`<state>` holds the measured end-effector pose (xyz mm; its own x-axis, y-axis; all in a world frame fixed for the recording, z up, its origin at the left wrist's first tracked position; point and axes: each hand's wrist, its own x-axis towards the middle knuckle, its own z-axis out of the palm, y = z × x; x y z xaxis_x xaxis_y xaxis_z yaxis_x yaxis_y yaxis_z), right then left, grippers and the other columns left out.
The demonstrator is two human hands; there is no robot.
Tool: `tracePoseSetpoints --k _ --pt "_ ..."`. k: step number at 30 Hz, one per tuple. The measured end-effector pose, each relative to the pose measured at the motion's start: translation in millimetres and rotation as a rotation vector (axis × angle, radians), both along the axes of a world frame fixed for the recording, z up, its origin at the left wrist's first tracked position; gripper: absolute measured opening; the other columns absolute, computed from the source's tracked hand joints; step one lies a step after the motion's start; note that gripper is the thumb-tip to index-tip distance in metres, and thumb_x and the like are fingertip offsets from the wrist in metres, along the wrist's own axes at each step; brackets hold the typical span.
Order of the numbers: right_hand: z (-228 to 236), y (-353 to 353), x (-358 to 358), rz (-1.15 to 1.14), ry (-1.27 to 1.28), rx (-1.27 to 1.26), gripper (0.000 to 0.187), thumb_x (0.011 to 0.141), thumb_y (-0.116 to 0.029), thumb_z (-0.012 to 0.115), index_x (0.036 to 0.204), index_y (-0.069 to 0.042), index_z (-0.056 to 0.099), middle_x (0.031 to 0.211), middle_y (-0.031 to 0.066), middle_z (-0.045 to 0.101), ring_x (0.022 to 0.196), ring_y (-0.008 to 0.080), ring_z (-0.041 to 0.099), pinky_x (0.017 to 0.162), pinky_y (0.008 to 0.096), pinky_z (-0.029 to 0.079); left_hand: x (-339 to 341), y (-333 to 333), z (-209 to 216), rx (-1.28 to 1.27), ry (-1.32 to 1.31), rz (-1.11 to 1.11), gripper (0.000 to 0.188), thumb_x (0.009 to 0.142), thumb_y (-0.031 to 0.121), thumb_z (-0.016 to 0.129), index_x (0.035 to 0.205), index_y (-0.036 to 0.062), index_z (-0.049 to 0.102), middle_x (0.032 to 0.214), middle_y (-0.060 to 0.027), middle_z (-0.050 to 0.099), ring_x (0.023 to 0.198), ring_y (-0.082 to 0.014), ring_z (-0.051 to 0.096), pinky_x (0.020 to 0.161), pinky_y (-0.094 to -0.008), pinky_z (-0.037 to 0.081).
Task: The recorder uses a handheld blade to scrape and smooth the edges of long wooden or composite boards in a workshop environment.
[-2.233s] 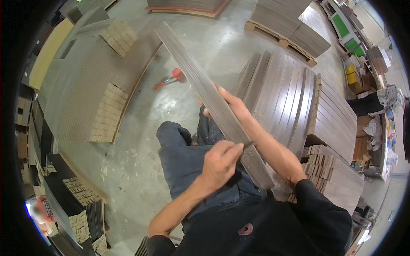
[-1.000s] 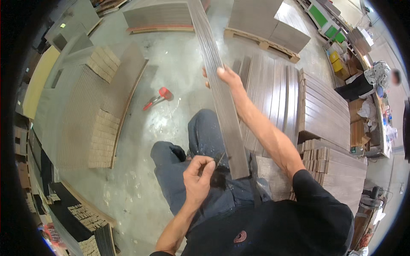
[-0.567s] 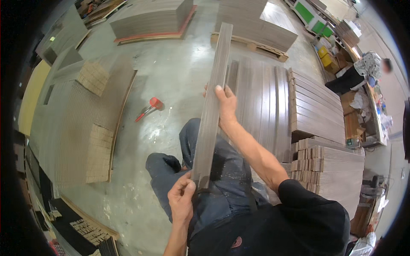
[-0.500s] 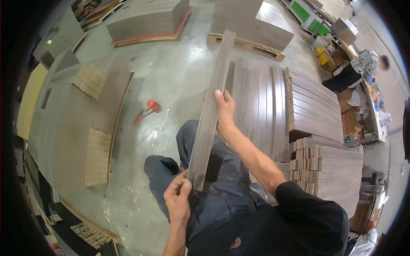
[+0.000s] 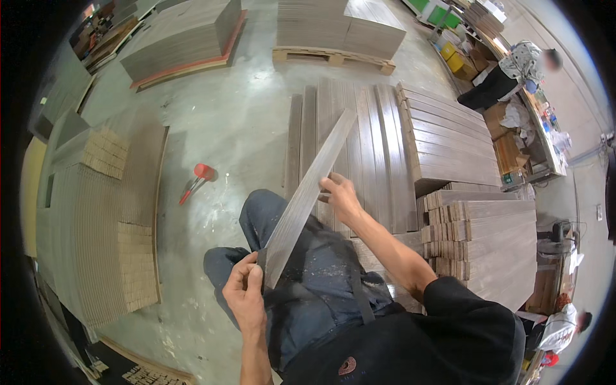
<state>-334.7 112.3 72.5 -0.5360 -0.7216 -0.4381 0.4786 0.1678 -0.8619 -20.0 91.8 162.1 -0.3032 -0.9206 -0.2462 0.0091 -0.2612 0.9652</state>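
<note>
To the right of the red mallet (image 5: 204, 172), a grey plank (image 5: 305, 197) is slanting. The right hand (image 5: 342, 197) is gripping its edge; the left hand (image 5: 246, 295), nearer than the mallet, is pinching a small dark piece (image 5: 261, 259).

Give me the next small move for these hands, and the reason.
I'd probably slide the small dark piece lightly along the left edge of the plank: the left hand pinches it beside that edge, near the lower end, while the right hand grips the opposite edge farther up and should steady the plank.
</note>
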Motion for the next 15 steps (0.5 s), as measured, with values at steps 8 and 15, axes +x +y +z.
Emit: tracePoseSetpoints --k 8,15 --pt "61.0 5.6 2.1 0.802 1.537 -0.13 0.088 0.077 -0.015 0.082 0.155 -0.011 0.041 0.149 0.0183 0.049 0.148 0.0399 0.032 0.119 0.0534 0.032 16.7 -5.4 -18.6 -0.046 -0.006 0.055 0.021 0.098 0.014 0.071 0.11 -0.0029 0.071 0.098 -0.0031 0.07 0.086 -0.0114 0.062 0.08 -0.0272 0.05" --pt "44.4 -50.8 13.8 1.417 1.533 -0.521 0.088 0.079 -0.014 0.081 0.156 -0.018 0.04 0.133 0.0133 0.058 0.127 0.0303 0.053 0.104 0.0487 0.041 19.5 -2.5 -8.2 0.062 -0.125 0.053 0.019 0.098 0.014 0.069 0.106 -0.0038 0.069 0.1 -0.0057 0.07 0.084 -0.0107 0.062 0.078 -0.0262 0.051"
